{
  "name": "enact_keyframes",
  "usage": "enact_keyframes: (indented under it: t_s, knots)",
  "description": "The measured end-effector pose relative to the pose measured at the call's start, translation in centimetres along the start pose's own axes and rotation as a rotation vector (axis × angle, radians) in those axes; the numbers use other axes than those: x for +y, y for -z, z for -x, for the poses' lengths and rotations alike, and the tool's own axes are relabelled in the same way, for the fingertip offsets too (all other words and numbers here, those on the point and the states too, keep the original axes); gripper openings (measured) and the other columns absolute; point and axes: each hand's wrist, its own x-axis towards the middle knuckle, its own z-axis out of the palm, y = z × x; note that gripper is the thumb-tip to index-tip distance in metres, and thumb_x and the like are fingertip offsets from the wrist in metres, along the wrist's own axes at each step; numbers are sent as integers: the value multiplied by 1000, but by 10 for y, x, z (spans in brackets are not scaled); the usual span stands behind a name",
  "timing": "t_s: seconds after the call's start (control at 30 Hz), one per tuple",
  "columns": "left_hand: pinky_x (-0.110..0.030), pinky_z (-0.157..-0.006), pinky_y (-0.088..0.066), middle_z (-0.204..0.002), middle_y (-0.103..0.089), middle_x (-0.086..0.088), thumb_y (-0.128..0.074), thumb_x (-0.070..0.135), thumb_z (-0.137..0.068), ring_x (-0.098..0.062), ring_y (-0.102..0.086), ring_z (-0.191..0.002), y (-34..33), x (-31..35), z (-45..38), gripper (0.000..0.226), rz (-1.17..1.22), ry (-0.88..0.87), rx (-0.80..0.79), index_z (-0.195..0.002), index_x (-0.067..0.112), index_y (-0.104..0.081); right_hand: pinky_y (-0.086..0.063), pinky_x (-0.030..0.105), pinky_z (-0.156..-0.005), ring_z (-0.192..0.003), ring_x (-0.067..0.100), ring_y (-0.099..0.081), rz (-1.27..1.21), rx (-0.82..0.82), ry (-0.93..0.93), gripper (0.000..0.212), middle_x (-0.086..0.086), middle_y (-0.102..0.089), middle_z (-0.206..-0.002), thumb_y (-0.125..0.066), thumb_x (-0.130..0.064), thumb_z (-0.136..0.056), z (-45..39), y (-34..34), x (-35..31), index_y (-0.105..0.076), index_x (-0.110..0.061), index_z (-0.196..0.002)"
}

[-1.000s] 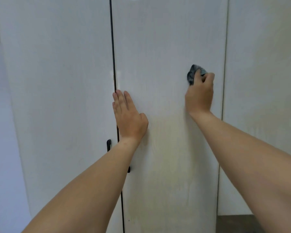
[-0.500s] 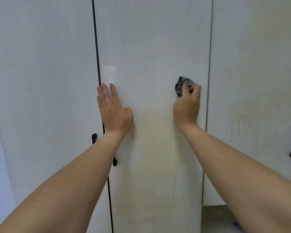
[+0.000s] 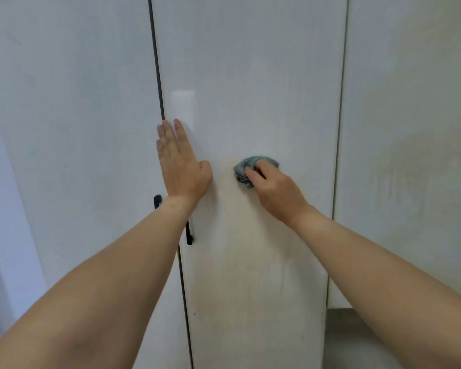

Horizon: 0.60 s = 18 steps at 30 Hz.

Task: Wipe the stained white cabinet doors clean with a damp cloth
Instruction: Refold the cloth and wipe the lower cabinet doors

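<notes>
Three tall white cabinet doors fill the view. The middle door (image 3: 250,75) is pale and clean on top, yellowish with faint streaks from mid-height down. My right hand (image 3: 274,193) holds a crumpled grey-blue cloth (image 3: 246,169) and presses it against the middle door at the upper edge of the stained area. My left hand (image 3: 180,166) lies flat on the same door with straight fingers, close to its left edge. The right door (image 3: 410,129) carries faint yellowish drip marks.
The left door (image 3: 64,129) meets the middle one at a dark gap. Two black handles (image 3: 189,235) sit beside that gap, partly hidden by my left forearm. Grey floor (image 3: 357,342) shows at the lower right, below the right door.
My right hand has swept the cloth down and to the left across the middle door, from near its right edge toward its centre. My left hand stays flat in place.
</notes>
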Motion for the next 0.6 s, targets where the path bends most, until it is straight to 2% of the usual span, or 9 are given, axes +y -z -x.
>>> enact_keyframes:
  t_s: [0.07,0.13,0.17,0.23,0.3,0.37,0.47,0.53,0.6]
  knots:
    - [-48,-125,-1,-164,0,-23,-49,16,-73,-35,6,-153,6,-8,10,97,-18,9,10,-156,-1,-2,-53,40,-53,-76,26,-55,-19,-35,89,22,7,-57,-99,-56,1,-91,-17,8,-2,-59,-6,-112]
    - [-50,-124,-2,-165,1,-23,-53,23,-77,-34,8,-153,7,-20,23,98,-59,20,-19,-156,-2,-1,-51,34,-66,-76,10,-56,-151,110,-205,11,-19,-57,-92,-59,-17,-97,-41,20,0,-54,-12,-105]
    - [-51,-124,-2,-165,2,-22,-53,30,-79,-34,8,-153,7,-28,30,99,-83,25,-43,-156,-2,0,-49,31,-69,-76,7,-54,-149,177,-337,16,-22,-55,-94,-56,-22,-97,-53,23,1,-54,-10,-107]
    - [-53,-124,-1,-165,3,-20,-53,44,-81,-32,10,-153,8,-46,43,103,-144,28,-91,-156,0,1,-49,31,-72,-81,18,-52,-111,231,-447,32,-4,-56,-107,-47,-22,-95,-68,19,-9,-62,0,-115]
    - [-54,-123,-2,-166,6,-17,-55,53,-80,-31,11,-153,10,-62,53,109,-198,12,-137,-157,2,3,-50,34,-74,-84,26,-55,-76,177,-320,33,14,-57,-106,-47,-21,-96,-63,0,-33,-66,0,-115]
    - [-54,-124,-6,-166,8,-16,-58,56,-79,-29,11,-153,13,-73,56,113,-218,-31,-168,-157,3,5,-47,31,-78,-91,18,-55,-126,-24,-150,30,2,-59,-105,-48,-37,-100,-55,-13,-69,-61,-13,-113]
    - [-52,-124,-9,-167,5,-14,-59,62,-80,-26,9,-154,16,-82,54,114,-196,-56,-179,-158,4,1,-39,26,-80,-92,7,-45,-181,-102,100,33,-9,-49,-104,-40,-44,-103,-80,-25,-107,-55,-18,-117]
    - [-51,-124,-9,-167,4,-13,-59,63,-78,-25,8,-154,17,-83,53,115,-186,-49,-193,-158,4,0,-42,31,-82,-94,14,-47,-231,-82,97,29,-2,-51,-106,-41,-35,-104,-116,-35,-111,-56,-13,-117]
    - [-51,-124,-9,-167,4,-12,-59,63,-78,-23,9,-154,17,-86,53,115,-181,-43,-196,-158,4,0,-50,39,-78,-91,26,-53,-301,-19,-42,16,10,-56,-102,-50,-17,-101,-148,-41,-117,-59,-6,-108]
